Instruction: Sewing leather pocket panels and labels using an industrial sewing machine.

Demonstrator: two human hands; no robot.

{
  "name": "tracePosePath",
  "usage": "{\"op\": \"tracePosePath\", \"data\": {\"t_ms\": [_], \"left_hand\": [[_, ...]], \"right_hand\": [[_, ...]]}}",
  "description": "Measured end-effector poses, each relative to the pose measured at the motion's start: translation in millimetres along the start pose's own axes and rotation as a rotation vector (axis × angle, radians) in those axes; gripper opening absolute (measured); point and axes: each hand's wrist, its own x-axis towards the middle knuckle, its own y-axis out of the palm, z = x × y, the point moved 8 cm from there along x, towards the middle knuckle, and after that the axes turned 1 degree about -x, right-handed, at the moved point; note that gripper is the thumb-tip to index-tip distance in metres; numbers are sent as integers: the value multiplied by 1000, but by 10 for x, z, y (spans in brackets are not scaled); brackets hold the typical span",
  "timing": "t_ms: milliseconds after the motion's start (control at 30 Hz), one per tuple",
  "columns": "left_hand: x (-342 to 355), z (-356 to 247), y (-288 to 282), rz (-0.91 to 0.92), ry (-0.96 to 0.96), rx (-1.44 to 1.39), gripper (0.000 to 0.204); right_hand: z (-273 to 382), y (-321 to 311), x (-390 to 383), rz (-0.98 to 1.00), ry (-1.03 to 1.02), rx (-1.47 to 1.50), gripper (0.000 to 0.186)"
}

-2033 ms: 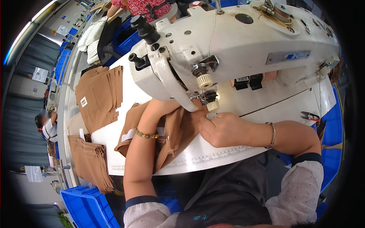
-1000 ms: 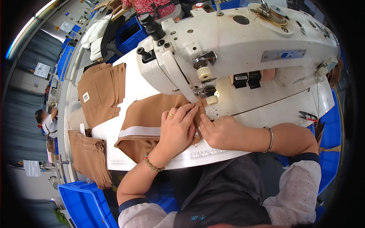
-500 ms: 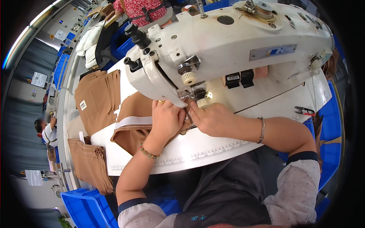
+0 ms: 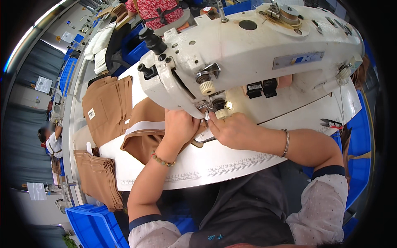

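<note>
A white sewing machine (image 4: 248, 49) stands over the white tabletop (image 4: 219, 165). Brown fabric (image 4: 140, 144) with a white strip (image 4: 142, 126) lies bunched left of the needle area. My left hand (image 4: 180, 126) presses and grips this fabric with curled fingers just below the machine's head, its fingertips partly hidden. My right hand (image 4: 231, 130) has its fingers bent and pressed on the fabric at the presser foot (image 4: 209, 107), close beside my left. The stitching point itself is mostly hidden.
Stacks of brown cut pieces (image 4: 103, 107) (image 4: 95, 177) lie at the left. Red-handled snips (image 4: 331, 123) rest at the right. Blue bins (image 4: 93, 225) (image 4: 357, 163) flank the table. Other people (image 4: 159, 12) (image 4: 53, 142) work beyond.
Two seconds ago my left arm reached higher under the head; that hand came down onto the fabric, then both hands moved up toward the needle, drawing the fabric further in.
</note>
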Motion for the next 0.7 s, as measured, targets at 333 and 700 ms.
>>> {"op": "tracePosePath", "data": {"t_ms": [333,700], "left_hand": [[-146,-2,-151,-37,-33,97,10],[-1939,102,-2042,-733,-501,204,35]], "right_hand": [[-27,11,-18,75,19,42,21],[442,-319,-74,-102,-296,84,23]]}}
